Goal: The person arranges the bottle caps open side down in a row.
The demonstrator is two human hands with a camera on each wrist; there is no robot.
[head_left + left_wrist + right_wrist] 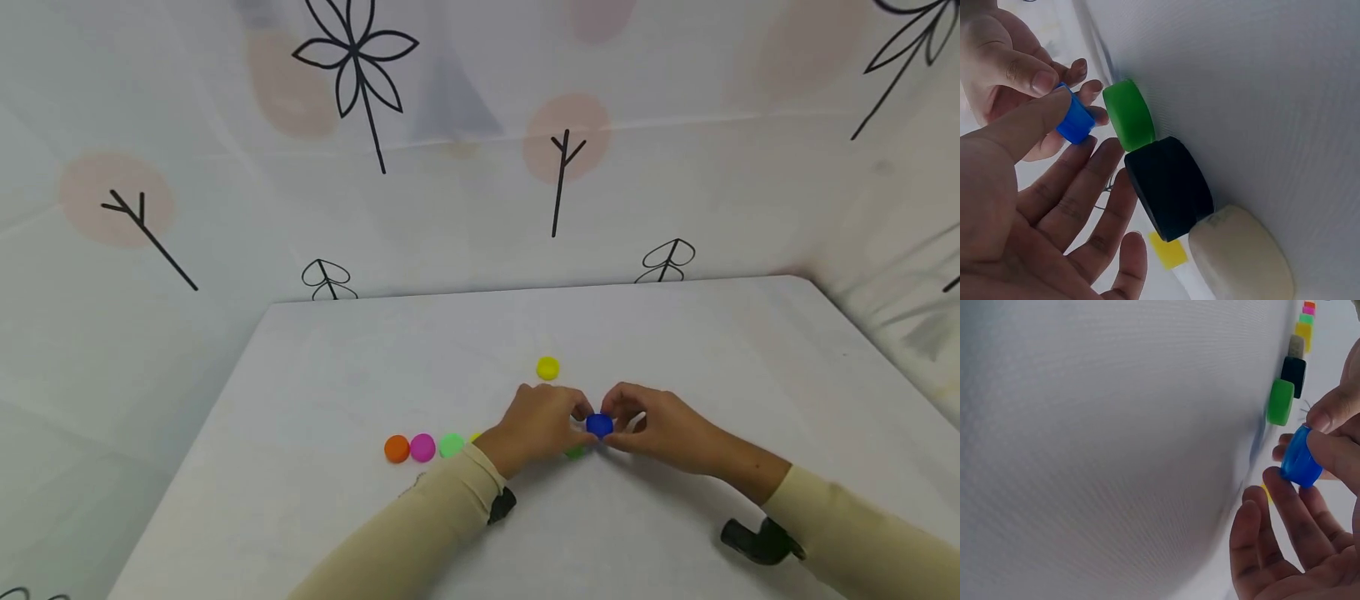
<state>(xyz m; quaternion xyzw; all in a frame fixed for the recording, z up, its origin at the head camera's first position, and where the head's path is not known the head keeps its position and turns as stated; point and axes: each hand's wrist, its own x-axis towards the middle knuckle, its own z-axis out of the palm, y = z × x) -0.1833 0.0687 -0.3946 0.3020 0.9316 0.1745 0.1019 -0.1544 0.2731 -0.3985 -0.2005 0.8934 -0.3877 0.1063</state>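
Observation:
Between the two hands is a round blue bottle cap (pixel 599 426), lifted above the white table. My left hand (pixel 538 419) pinches it from the left with thumb and fingertips. From the other side my right hand (pixel 666 429) pinches the same cap; its thumb lies on the edge in the right wrist view. Just under the hands, a green cap (pixel 1129 115) stands at the end of a row on the table. Beside it come a black cap (pixel 1169 187) and a beige one (pixel 1241 253), both hidden by my left hand in the head view.
The row continues leftward with a partly covered yellow cap (pixel 1304 336), a light green cap (pixel 452 446), a magenta cap (pixel 423 447) and an orange cap (pixel 397 449). Another yellow cap (pixel 548 368) lies alone beyond the hands. A patterned cloth (pixel 465 208) hangs behind the table (pixel 337 358).

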